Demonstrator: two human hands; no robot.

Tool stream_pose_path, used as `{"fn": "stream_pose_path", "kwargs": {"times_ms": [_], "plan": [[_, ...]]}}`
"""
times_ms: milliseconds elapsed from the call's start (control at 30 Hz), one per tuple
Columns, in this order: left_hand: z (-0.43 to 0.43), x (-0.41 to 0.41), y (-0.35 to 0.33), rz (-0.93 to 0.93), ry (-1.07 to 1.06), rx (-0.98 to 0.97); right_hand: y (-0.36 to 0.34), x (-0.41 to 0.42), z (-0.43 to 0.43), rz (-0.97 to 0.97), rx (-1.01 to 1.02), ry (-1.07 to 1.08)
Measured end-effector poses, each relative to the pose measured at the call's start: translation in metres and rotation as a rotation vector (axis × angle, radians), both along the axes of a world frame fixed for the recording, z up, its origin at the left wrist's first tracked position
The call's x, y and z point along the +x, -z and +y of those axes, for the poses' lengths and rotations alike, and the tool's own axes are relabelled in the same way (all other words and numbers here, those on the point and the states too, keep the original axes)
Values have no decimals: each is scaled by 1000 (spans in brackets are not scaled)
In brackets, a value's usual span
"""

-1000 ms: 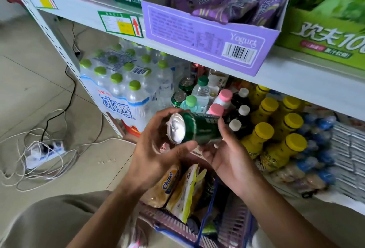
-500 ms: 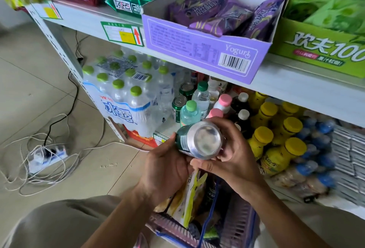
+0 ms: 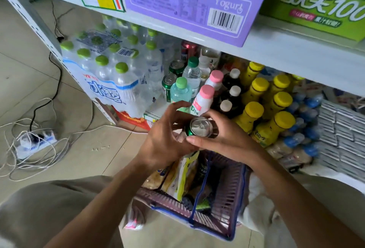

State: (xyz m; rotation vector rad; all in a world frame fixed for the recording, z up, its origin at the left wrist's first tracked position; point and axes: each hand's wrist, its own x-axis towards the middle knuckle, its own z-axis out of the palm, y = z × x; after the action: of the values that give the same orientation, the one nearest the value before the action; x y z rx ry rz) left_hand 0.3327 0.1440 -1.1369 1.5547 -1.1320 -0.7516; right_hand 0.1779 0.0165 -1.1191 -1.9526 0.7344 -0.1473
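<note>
Green can (image 3: 190, 130), silver top; purple basket (image 3: 227, 194)

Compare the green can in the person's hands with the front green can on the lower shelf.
The held can is gripped by the left hand and right hand; the shelf can stands untouched. The held can tilts its top toward the camera; the shelf can is upright. Both have green bodies and silver tops.

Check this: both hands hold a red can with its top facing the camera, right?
Not quite. The can is green, not red. The head view shows the left hand and right hand holding it, top facing the camera.
</note>
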Motion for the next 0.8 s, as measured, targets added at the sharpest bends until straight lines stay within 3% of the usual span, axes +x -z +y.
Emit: {"fn": "stream_pose_path", "kwargs": {"times_ms": [167, 267, 367, 433, 667, 800], "plan": [[0, -9, 31, -198, 186, 170, 16, -17, 4, 251, -211, -45], [9, 2, 55, -489, 412, 422, 56, -34, 9, 456, -383, -182], [23, 14, 70, -750, 600, 809, 108, -52, 12, 730, -369, -331], [29, 17, 74, -781, 662, 941, 144, -63, 18, 833, -312, -367], [23, 20, 66, -776, 624, 847, 259, -77, 17, 886, -198, -106], [29, 24, 68, -777, 644, 915, 276, -82, 16, 889, -339, 42]]}}
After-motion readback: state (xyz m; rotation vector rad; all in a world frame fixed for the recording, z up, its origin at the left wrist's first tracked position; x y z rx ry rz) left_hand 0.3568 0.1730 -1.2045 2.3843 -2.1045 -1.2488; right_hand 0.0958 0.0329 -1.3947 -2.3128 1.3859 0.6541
